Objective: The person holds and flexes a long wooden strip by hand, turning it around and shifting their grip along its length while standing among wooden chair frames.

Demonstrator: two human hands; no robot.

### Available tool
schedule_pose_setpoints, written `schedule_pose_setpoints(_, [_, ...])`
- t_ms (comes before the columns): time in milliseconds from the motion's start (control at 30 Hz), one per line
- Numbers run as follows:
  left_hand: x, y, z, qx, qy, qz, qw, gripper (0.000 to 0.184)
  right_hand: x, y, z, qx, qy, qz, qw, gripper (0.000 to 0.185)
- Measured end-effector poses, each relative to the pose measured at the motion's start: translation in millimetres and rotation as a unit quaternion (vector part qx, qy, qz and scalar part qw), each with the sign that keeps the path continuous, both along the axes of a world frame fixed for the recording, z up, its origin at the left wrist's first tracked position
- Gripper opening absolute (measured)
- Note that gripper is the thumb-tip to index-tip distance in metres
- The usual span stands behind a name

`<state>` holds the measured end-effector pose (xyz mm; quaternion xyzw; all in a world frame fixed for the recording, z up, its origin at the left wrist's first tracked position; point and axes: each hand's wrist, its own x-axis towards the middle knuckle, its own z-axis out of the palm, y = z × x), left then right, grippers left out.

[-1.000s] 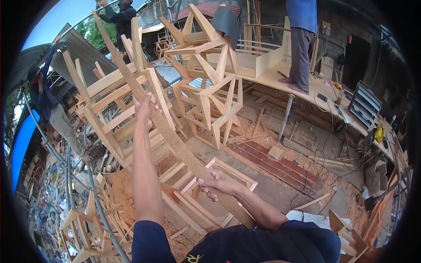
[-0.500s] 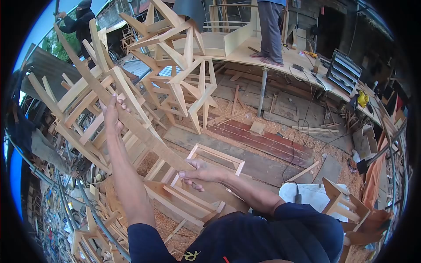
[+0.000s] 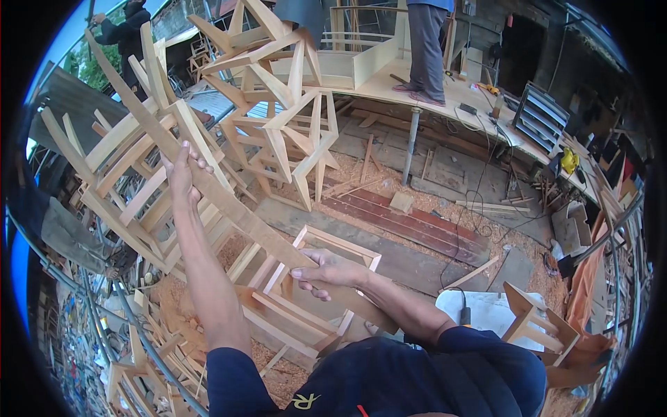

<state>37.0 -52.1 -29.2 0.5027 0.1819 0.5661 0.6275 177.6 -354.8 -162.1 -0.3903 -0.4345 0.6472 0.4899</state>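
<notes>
A long, slightly curved wooden piece [image 3: 240, 217] runs diagonally from the upper left down to my body. My left hand [image 3: 186, 174] is closed around its upper half, with the thumb lying along the wood. Lower down, my right hand [image 3: 328, 273] grips the same piece, thumb on top and fingers curled round the edge. Behind the upper part of the piece stands a stack of pale wooden chair frames [image 3: 114, 149]. Below my right hand a rectangular wooden frame [image 3: 288, 323] lies near the floor.
Angular wooden frames [image 3: 295, 128] are stacked at the upper middle. A person [image 3: 425, 52] stands on the long workbench [image 3: 379, 87]; another person [image 3: 125, 35] is at the upper left. Red-brown boards [image 3: 410, 222] lie among shavings. A white stool top [image 3: 451, 306] is at my right.
The view has swung right, so the surroundings sit farther left. Both hands still hold the long wooden piece. The person at the far left is now only partly visible.
</notes>
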Motion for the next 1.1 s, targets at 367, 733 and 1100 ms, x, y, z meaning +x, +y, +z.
schedule_pose_setpoints(367, [-17.6,6.5,-2.7,-0.022,0.003,-0.002,1.0,0.063,-11.5,-8.7,-19.9,0.023,0.011,0.027,0.999,0.04])
schedule_pose_setpoints(733, [-12.8,3.9,-7.4,-0.027,0.002,0.013,1.0,0.048,-0.2,-99.7,-64.2,-0.102,-0.066,-0.037,0.992,0.029])
schedule_pose_setpoints(1100, [-10.2,-72.3,-37.6,-0.037,-0.083,0.028,0.996,0.095,7.6,-108.1,-53.7,-0.129,-0.035,-0.053,0.99,0.03])
